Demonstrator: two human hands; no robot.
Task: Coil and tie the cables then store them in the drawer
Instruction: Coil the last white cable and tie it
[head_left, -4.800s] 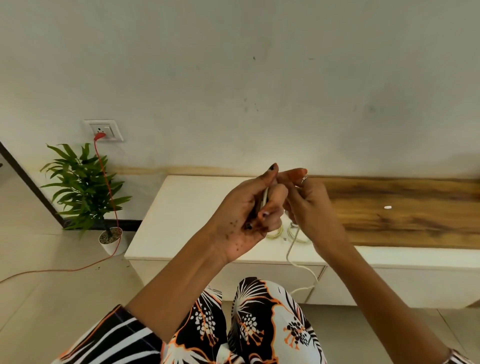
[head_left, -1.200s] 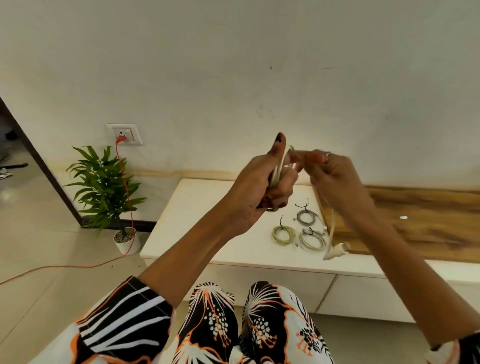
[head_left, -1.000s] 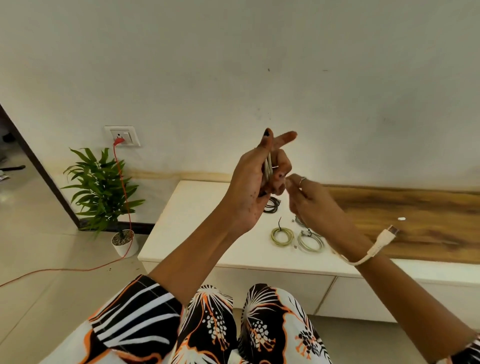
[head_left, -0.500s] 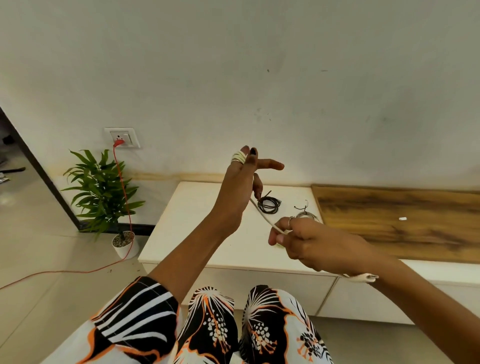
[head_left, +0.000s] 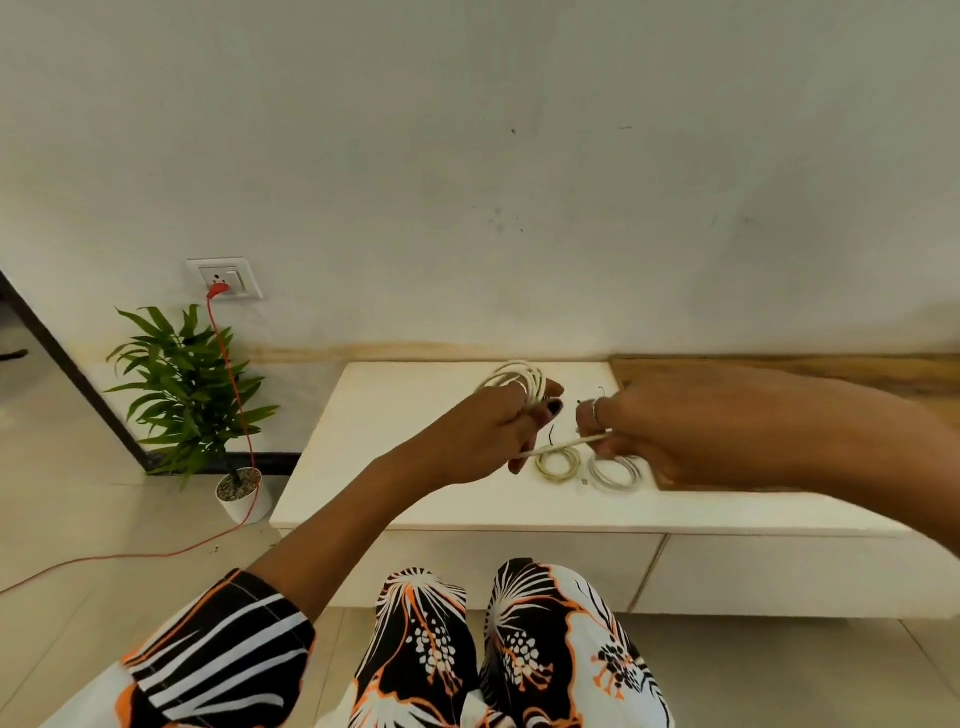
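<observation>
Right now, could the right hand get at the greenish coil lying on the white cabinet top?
Probably yes. The right hand hovers beside the greenish coil, nothing between them, but it pinches the white cable running to the left hand, so it must release first.

Right hand blurred, hiding cable's end.

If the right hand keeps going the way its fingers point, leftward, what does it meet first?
Most likely the left hand, which holds the coiled white cable; the right hand pinches that cable's free strand just across a small gap. Depth is unclear.
</observation>
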